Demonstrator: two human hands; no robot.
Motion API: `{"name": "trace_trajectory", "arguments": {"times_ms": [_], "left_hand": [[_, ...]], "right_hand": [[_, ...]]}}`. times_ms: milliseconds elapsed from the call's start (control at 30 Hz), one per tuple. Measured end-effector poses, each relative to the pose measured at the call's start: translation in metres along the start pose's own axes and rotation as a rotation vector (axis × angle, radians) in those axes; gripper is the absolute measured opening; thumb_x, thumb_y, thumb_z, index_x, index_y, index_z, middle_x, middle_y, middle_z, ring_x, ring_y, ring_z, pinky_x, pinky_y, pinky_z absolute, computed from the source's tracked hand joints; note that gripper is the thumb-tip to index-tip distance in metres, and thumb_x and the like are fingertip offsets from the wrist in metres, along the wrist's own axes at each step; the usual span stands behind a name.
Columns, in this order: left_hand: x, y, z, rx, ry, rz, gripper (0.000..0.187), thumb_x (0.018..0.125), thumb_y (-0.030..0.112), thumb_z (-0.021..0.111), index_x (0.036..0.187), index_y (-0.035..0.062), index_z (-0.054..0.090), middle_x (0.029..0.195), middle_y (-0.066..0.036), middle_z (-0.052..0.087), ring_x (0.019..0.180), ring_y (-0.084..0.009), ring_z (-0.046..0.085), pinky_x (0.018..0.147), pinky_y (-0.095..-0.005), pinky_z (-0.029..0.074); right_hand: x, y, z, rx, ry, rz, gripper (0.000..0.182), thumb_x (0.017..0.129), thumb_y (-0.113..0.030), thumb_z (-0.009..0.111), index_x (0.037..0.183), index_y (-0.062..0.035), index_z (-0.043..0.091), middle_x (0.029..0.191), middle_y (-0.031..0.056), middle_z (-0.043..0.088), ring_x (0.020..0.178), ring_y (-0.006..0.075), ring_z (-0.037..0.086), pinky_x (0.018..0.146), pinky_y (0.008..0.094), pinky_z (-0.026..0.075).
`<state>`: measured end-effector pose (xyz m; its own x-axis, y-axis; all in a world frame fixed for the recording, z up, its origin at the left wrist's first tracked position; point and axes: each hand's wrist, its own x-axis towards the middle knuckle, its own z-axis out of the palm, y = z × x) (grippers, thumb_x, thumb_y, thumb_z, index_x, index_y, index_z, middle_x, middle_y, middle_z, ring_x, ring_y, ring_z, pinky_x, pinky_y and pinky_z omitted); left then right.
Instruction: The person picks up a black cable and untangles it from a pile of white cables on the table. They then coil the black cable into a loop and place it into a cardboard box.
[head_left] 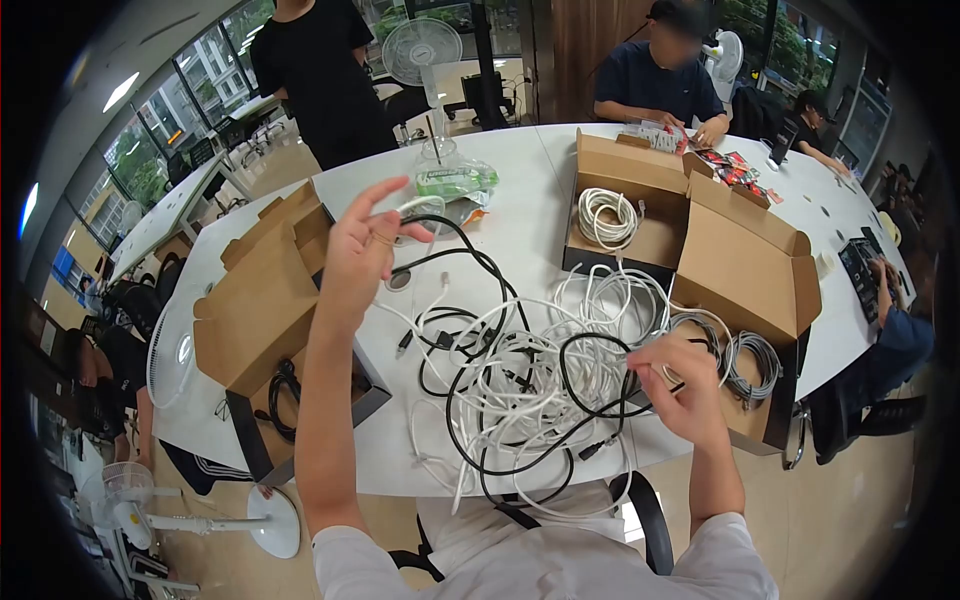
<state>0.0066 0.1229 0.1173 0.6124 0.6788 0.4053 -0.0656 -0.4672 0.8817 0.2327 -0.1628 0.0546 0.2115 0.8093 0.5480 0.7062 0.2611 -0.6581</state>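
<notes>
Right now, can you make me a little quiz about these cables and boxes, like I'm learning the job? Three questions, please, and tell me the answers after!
1. True or false: the left hand is higher up in the picture than the right hand.

2. Pick one. What colour is the cable at the right hand's fingertips?
A) red
B) black
C) blue

3. Fill in the gap: the coil lying in the back right box is ____.

Key:
1. True.
2. B, it is a black cable.
3. White.
</notes>
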Motion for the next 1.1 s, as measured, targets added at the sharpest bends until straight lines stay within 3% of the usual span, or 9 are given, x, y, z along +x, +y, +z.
{"name": "trace_trajectory", "arguments": {"times_ms": [133,333,400,433,500,667,867,967,1100], "left_hand": [[0.003,0.017,0.007,-0.058,0.11,0.119,0.036,0.1,0.022,0.045,0.131,0.0049,0.048,0.081,-0.007,0.069,0.046,0.0017,0.03,0.044,-0.0129,0.027],[0.004,0.012,0.016,-0.177,0.188,0.212,0.035,0.101,0.022,0.042,0.127,0.0003,0.049,0.075,-0.009,0.064,0.054,-0.0039,0.049,0.047,-0.0139,0.031],[0.005,0.015,0.018,-0.356,0.216,0.263,0.033,0.101,0.021,0.04,0.125,0.0003,0.05,0.074,-0.008,0.063,0.057,-0.0055,0.052,0.051,-0.0144,0.036],[0.004,0.015,0.019,-0.444,0.229,0.282,0.032,0.101,0.021,0.039,0.123,0.0002,0.051,0.073,-0.008,0.062,0.059,-0.0063,0.053,0.054,-0.0146,0.038],[0.007,0.008,0.016,-0.303,0.314,0.308,0.03,0.101,0.021,0.04,0.12,0.0008,0.053,0.075,-0.007,0.063,0.061,-0.007,0.054,0.058,-0.0169,0.041],[-0.013,-0.026,-0.01,-0.062,0.461,0.185,0.027,0.101,0.019,0.04,0.109,0.0001,0.057,0.073,-0.005,0.063,0.06,-0.0077,0.054,0.059,-0.0215,0.043],[-0.061,-0.086,-0.026,0.372,0.147,-0.237,0.024,0.095,0.018,0.048,0.111,0.0031,0.059,0.071,-0.005,0.063,0.056,-0.012,0.056,0.055,-0.0253,0.045],[-0.076,-0.114,-0.018,0.609,0.034,-0.237,0.027,0.091,0.021,0.055,0.112,0.0039,0.059,0.087,-0.01,0.066,0.069,-0.0219,0.063,0.065,-0.0312,0.049],[-0.09,-0.118,0.01,0.8,0.057,-0.085,0.036,0.089,0.026,0.059,0.116,0.0025,0.058,0.123,-0.022,0.052,0.109,-0.0344,0.052,0.091,-0.043,0.04]], "right_hand": [[0.045,-0.006,0.017,0.04,0.048,-0.047,0.025,0.08,-0.008,0.065,0.103,0.0003,0.063,0.094,0.0132,0.066,0.087,0.0231,0.061,0.076,0.0317,0.046],[0.088,0.045,0.1,-0.212,0.106,-0.183,0.06,0.087,-0.032,0.064,0.129,0.0058,0.045,0.103,0.0225,0.062,0.095,0.0362,0.06,0.086,0.0402,0.047],[0.109,0.048,0.113,0.004,-0.05,0.155,0.054,0.089,-0.036,0.061,0.119,0.0077,0.052,0.096,0.0225,0.065,0.085,0.0339,0.062,0.08,0.0379,0.049],[0.128,0.044,0.105,0.04,-0.331,0.343,0.041,0.09,-0.031,0.059,0.105,0.0073,0.06,0.082,0.0164,0.067,0.072,0.0256,0.064,0.07,0.0341,0.051],[0.135,0.077,0.13,0.465,-0.376,0.413,0.029,0.092,-0.023,0.055,0.091,0.0049,0.063,0.069,0.0088,0.064,0.063,0.0162,0.061,0.061,0.0298,0.05],[0.159,0.076,0.118,0.465,-0.209,0.335,0.026,0.095,-0.02,0.051,0.083,0.0022,0.059,0.066,0.0044,0.06,0.059,0.0116,0.058,0.057,0.0261,0.047],[0.212,0.042,0.057,0.649,0.149,0.24,0.026,0.098,-0.026,0.049,0.085,-0.0042,0.056,0.065,0.0008,0.056,0.058,0.0099,0.057,0.057,0.0219,0.045],[0.237,0.035,0.038,0.833,0.295,0.11,0.025,0.099,-0.024,0.047,0.085,-0.0043,0.054,0.066,0.0005,0.053,0.059,0.0107,0.057,0.057,0.024,0.048],[0.25,0.024,0.025,0.944,0.394,-0.014,0.025,0.1,-0.022,0.045,0.087,-0.003,0.054,0.067,0.0007,0.051,0.059,0.0094,0.054,0.057,0.025,0.049]]}}
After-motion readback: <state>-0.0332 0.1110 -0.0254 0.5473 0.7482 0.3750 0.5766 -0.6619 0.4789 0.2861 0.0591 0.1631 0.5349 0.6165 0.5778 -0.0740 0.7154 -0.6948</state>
